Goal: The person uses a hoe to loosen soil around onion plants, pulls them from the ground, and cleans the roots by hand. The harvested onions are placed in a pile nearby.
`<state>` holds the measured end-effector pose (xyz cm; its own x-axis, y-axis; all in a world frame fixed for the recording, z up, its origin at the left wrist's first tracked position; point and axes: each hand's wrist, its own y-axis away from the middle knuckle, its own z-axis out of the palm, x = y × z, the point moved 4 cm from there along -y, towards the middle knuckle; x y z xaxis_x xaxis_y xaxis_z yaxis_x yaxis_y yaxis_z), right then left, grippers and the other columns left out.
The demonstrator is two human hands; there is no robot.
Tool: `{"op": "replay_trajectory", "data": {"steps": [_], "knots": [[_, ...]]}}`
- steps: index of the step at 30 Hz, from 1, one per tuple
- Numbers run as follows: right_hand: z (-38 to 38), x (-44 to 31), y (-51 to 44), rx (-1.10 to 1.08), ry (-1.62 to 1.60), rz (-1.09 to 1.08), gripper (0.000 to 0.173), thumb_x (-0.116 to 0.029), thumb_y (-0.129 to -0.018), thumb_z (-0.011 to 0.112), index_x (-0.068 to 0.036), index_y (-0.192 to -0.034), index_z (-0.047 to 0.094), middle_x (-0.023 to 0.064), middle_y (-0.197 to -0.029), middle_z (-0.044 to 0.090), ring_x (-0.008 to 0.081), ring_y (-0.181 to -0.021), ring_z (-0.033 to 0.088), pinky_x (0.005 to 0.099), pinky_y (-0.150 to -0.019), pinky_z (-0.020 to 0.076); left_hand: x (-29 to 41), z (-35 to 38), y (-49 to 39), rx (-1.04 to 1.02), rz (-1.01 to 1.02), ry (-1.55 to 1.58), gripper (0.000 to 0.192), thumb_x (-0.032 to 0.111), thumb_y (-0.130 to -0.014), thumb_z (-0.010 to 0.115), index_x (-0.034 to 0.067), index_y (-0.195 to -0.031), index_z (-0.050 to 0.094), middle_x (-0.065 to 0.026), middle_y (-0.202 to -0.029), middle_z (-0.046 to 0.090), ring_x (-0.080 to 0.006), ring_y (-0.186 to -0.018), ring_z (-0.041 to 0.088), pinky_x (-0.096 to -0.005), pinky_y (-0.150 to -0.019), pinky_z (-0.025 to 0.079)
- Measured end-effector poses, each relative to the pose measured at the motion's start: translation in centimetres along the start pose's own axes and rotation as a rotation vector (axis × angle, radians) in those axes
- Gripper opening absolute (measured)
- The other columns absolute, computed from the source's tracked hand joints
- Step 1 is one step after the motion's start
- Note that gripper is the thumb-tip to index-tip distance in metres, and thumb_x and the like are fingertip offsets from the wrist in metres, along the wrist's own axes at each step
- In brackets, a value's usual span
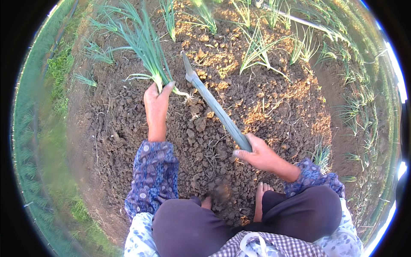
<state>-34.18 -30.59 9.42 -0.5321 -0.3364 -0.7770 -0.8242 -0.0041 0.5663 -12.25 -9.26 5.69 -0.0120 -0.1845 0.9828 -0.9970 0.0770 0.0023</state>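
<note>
My left hand is closed around the pale lower stems of a bunch of green onions. Their long leaves point up and away, and whitish roots with some soil stick out to the right of my fingers. In my right hand is the wooden handle of a hand hoe, gripped near its end. The hoe slants up to the left, its narrow metal head at the far end, close to the right of the onions. The tip is at the soil; whether it touches cannot be told.
Loose, cloddy soil lies below both hands. Clumps of green onions stand ahead, with others at the left and right. A pale pipe or hose runs at the upper right. My bare feet rest on the soil close by.
</note>
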Motion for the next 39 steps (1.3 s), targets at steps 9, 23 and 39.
{"op": "replay_trajectory", "data": {"steps": [9, 23, 39], "knots": [[-0.4, 6.3, -1.3, 0.203, 0.212, -0.033, 0.036, -0.026, -0.081, 0.070, 0.002, -0.098, 0.054, 0.0096, -0.071, 0.058, 0.0154, -0.063, 0.059, 0.0328, -0.060, 0.0484, -0.5, 3.4, -4.7, -0.040, 0.129, -0.105, 0.015, 0.010, -0.085, 0.066, 0.000, -0.095, 0.065, -0.0024, -0.078, 0.064, -0.0085, -0.069, 0.053, -0.0267, -0.065, 0.045], [-1.3, 5.8, 2.6, 0.361, 0.006, -0.150, 0.027, -0.013, -0.079, 0.069, 0.000, -0.100, 0.057, 0.0041, -0.070, 0.060, 0.0085, -0.057, 0.054, 0.0263, -0.053, 0.0460, -7.1, 7.9, -5.0, -0.208, -0.021, -0.310, 0.022, 0.015, -0.083, 0.067, 0.000, -0.098, 0.068, -0.0065, -0.071, 0.063, -0.0125, -0.063, 0.054, -0.0306, -0.061, 0.043], [-0.7, -15.2, -2.9, 0.507, -0.067, -0.891, 0.032, -0.014, -0.087, 0.061, -0.002, -0.116, 0.053, 0.0031, -0.084, 0.063, 0.0177, -0.074, 0.062, 0.0275, -0.066, 0.0526, -9.5, -9.2, 4.9, 0.478, -0.381, 1.040, 0.034, 0.027, -0.099, 0.048, -0.002, -0.109, 0.062, -0.0074, -0.088, 0.065, -0.0165, -0.077, 0.061, -0.0295, -0.071, 0.052]]}}
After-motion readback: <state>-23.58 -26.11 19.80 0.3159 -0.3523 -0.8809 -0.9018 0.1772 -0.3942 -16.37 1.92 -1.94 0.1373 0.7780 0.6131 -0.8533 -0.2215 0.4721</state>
